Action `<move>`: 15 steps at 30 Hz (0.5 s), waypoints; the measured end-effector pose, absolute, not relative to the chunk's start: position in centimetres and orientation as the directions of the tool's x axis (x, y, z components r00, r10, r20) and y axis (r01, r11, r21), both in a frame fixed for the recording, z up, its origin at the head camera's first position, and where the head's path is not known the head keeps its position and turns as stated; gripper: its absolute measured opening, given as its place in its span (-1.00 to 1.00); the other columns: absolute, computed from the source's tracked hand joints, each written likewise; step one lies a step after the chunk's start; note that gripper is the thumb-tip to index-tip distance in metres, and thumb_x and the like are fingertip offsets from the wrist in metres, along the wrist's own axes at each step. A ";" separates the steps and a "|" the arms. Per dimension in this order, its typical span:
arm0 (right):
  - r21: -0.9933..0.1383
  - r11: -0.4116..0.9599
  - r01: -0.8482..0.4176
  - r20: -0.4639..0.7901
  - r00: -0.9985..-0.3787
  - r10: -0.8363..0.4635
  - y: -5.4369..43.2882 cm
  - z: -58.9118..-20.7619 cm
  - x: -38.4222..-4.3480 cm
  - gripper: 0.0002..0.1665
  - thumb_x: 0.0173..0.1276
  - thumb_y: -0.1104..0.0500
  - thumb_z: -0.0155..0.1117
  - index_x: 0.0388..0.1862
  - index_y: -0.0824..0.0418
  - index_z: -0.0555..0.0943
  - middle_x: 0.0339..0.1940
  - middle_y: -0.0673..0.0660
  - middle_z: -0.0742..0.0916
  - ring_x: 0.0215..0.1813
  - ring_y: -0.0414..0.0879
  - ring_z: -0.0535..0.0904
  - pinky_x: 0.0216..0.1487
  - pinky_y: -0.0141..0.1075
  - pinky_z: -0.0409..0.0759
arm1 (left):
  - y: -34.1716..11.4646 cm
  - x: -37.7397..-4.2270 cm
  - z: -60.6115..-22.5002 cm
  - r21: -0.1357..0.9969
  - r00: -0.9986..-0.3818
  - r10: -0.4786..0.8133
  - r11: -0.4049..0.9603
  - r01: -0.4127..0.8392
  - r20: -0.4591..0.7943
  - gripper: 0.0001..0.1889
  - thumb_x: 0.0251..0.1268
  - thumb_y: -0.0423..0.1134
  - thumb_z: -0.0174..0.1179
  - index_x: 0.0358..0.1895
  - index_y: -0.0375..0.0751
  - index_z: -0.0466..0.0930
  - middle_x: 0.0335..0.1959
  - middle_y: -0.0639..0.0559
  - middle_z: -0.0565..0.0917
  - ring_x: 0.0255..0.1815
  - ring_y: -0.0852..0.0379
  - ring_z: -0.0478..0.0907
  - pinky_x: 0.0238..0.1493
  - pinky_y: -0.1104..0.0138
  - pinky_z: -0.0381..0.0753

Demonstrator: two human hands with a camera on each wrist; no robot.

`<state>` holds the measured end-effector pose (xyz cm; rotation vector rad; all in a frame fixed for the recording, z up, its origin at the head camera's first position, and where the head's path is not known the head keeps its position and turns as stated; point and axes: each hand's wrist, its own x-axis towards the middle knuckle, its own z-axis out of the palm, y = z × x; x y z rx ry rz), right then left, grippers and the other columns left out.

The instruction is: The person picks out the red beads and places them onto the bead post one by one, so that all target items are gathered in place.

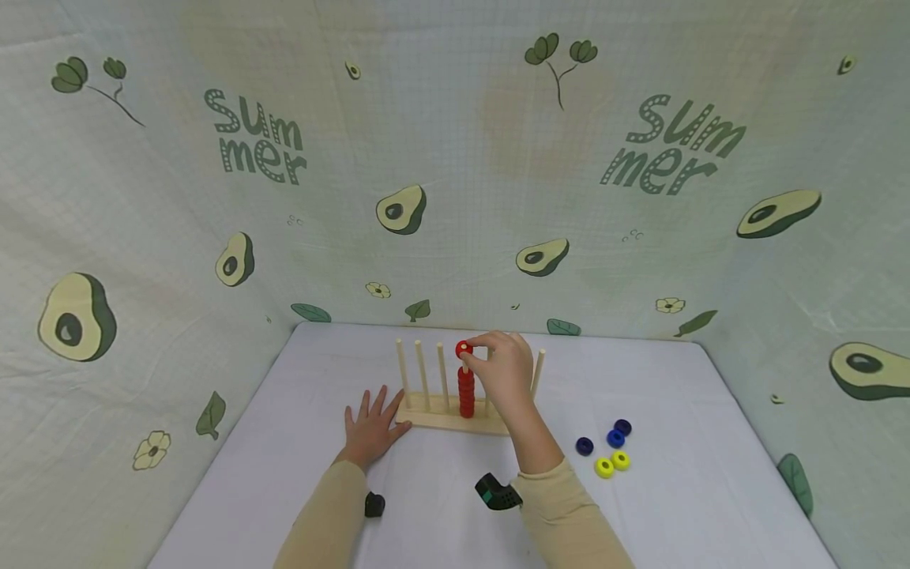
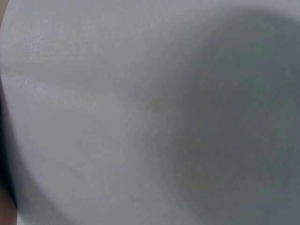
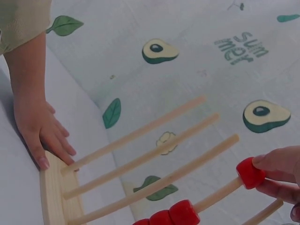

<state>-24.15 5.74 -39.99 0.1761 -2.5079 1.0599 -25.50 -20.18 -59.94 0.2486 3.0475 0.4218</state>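
Observation:
A wooden stand point(image 1: 444, 420) with a row of upright pegs sits on the table. My right hand point(image 1: 509, 378) pinches a red bead point(image 3: 251, 173) between thumb and fingers, and the peg's tip is in its hole. Lower on that same peg is a stack of red beads point(image 1: 465, 393), with bare wood between stack and pinched bead. My left hand point(image 1: 371, 435) lies with fingers spread at the left end of the stand, touching it in the right wrist view. Bare pegs point(image 3: 154, 152) rise to the left. The left wrist view holds mostly white cloth and shadow.
Right of the stand lie loose beads: dark blue ones point(image 1: 584, 446), a brighter blue one point(image 1: 615, 438) and two yellow ones point(image 1: 604, 468). A patterned cloth point(image 1: 455, 142) hangs behind and beside the white table point(image 1: 682, 506).

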 end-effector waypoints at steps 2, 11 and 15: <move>-0.655 0.705 -0.272 0.420 -0.907 0.040 5.7 -40.0 -24.1 -0.79 0.11 0.13 0.54 -0.24 0.12 0.80 -0.17 0.04 0.78 -0.24 -0.04 0.47 -0.17 -0.18 0.39 | -20.2 -25.5 -60.0 0.275 -0.986 0.166 0.949 0.152 -0.029 -0.22 0.34 0.37 -0.07 0.55 0.16 0.08 0.57 -0.13 0.01 0.53 -0.34 -0.22 0.29 -0.41 -0.27; -0.634 0.722 -0.279 0.429 -0.903 0.028 5.8 -40.0 -24.2 -0.78 0.12 0.12 0.53 -0.23 0.12 0.80 -0.19 0.03 0.78 -0.25 -0.04 0.48 -0.17 -0.18 0.39 | -20.1 -25.4 -59.8 0.274 -0.986 0.164 0.950 0.151 -0.024 -0.23 0.34 0.37 -0.06 0.54 0.16 0.09 0.57 -0.13 0.02 0.53 -0.34 -0.21 0.29 -0.40 -0.28; -0.620 0.732 -0.282 0.436 -0.900 0.022 5.8 -40.0 -24.2 -0.79 0.12 0.12 0.53 -0.24 0.11 0.81 -0.20 0.02 0.78 -0.23 -0.04 0.50 -0.15 -0.18 0.40 | -20.1 -25.4 -59.5 0.283 -0.986 0.161 0.948 0.144 -0.039 -0.21 0.33 0.39 -0.09 0.55 0.16 0.08 0.57 -0.13 0.00 0.53 -0.34 -0.23 0.30 -0.39 -0.31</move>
